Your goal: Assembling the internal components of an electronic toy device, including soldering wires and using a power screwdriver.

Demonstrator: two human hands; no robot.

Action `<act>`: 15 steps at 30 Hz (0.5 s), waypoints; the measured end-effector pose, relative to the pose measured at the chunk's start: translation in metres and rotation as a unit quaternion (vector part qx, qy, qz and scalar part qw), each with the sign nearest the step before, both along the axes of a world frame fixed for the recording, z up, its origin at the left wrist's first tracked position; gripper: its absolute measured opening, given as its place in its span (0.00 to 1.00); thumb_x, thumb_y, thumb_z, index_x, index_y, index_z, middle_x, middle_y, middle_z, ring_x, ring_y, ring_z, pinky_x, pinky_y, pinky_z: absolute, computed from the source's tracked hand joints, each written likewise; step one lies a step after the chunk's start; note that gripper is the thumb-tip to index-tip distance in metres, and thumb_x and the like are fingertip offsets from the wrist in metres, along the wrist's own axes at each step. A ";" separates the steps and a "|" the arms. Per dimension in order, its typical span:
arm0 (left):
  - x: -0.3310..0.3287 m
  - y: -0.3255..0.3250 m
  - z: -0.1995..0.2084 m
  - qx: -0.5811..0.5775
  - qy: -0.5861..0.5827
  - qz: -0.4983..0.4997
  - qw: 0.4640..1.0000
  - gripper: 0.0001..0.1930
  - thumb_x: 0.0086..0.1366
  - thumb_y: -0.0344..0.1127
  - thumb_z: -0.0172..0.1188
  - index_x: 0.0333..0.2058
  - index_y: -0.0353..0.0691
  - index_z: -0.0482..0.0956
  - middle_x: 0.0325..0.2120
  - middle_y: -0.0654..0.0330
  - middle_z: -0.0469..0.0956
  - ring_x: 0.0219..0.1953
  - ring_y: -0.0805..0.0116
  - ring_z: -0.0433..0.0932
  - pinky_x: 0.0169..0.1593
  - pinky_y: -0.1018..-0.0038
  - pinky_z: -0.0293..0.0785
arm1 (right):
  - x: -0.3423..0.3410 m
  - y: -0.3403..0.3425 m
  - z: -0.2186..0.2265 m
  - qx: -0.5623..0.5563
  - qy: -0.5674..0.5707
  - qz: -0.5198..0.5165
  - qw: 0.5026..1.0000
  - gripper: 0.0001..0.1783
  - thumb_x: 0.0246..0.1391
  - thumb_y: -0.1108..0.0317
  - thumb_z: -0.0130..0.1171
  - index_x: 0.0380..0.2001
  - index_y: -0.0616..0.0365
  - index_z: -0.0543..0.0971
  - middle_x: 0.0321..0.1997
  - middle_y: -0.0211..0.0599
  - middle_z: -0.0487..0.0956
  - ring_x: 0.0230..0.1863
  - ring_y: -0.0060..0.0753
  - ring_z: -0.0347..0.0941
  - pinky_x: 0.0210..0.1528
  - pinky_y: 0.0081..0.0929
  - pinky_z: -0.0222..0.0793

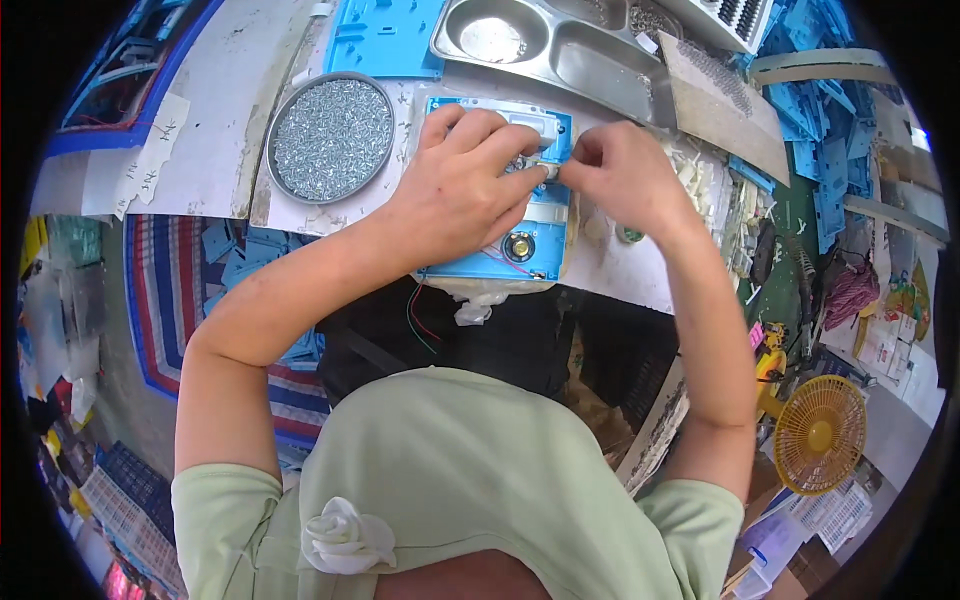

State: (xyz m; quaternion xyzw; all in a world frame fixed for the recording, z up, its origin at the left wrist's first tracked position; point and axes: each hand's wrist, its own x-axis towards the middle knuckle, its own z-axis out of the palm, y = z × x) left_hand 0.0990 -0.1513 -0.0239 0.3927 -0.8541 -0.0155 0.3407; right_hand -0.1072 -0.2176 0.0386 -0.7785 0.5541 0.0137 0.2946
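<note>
A blue plastic casing (468, 266) lies on the bench in front of me, with a round speaker (519, 246) and thin wires near its front edge. Across its far end sits a white plastic piece (535, 124). My left hand (465, 185) is over the casing's left half, its fingers bent and their tips against a small whitish part (547, 171) on the casing. From the right, my right hand (628, 178) pinches at that same part with thumb and forefinger. My fingers cover most of it, so its kind is unclear.
A round tray of small metal screws (332, 138) stands left of the casing. Behind are a metal compartment tray (500, 60) and another blue panel (385, 38). White plastic pieces (705, 185) lie to the right. A yellow fan (820, 435) stands at lower right.
</note>
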 end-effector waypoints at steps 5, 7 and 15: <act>-0.003 -0.001 0.002 0.014 0.000 -0.004 1.000 0.14 0.53 0.34 0.69 0.41 0.49 0.86 0.45 0.63 0.76 0.49 0.59 0.74 0.58 0.56 0.62 | 0.019 -0.003 0.019 -0.051 0.127 0.127 0.982 0.15 0.46 0.60 0.68 0.27 0.64 0.85 0.33 0.55 0.84 0.39 0.54 0.83 0.44 0.45 0.79; -0.001 -0.001 0.001 0.020 0.008 0.001 1.000 0.12 0.52 0.35 0.69 0.38 0.47 0.86 0.44 0.64 0.76 0.48 0.61 0.74 0.57 0.57 0.63 | 0.029 0.009 0.021 -0.117 0.181 0.165 0.963 0.12 0.48 0.63 0.67 0.28 0.62 0.86 0.34 0.54 0.85 0.40 0.54 0.84 0.43 0.46 0.80; 0.003 -0.009 -0.001 0.090 0.121 -0.015 0.988 0.13 0.51 0.34 0.72 0.37 0.46 0.84 0.41 0.63 0.75 0.41 0.62 0.75 0.48 0.62 0.67 | -0.021 0.008 -0.011 0.198 -0.212 -0.183 0.940 0.14 0.56 0.63 0.70 0.32 0.67 0.84 0.27 0.34 0.83 0.24 0.21 0.77 0.28 0.22 0.74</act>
